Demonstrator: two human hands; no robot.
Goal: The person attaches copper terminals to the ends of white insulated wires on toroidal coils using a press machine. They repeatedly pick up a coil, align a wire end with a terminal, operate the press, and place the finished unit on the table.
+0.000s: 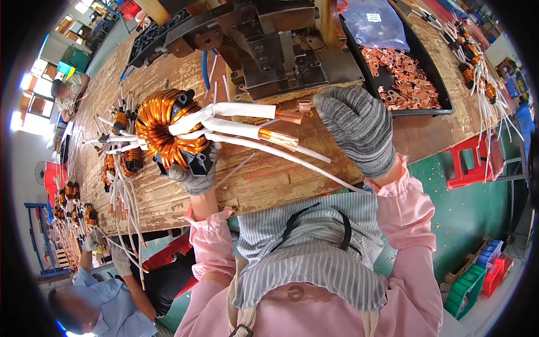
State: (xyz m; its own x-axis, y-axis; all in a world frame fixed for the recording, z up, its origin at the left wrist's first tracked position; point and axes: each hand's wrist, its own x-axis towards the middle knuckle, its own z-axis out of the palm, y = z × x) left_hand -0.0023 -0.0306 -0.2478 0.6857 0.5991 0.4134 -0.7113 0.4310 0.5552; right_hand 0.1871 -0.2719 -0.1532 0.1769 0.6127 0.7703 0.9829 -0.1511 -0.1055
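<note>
At lower centre, pink sleeves rise toward a worn wooden workbench [269, 185]. The left hand [193, 177], in a grey glove, grips the black base of a copper-wound ring coil [163, 129] at centre left. White-sleeved leads [236, 121] run rightward to bare copper ends. The gloved right hand [356, 129], centre right, pinches a small copper lug [305, 105] at one tip. Beyond, a dark metal press [269, 45] and a black tray of copper lugs [401, 78] fill the top.
</note>
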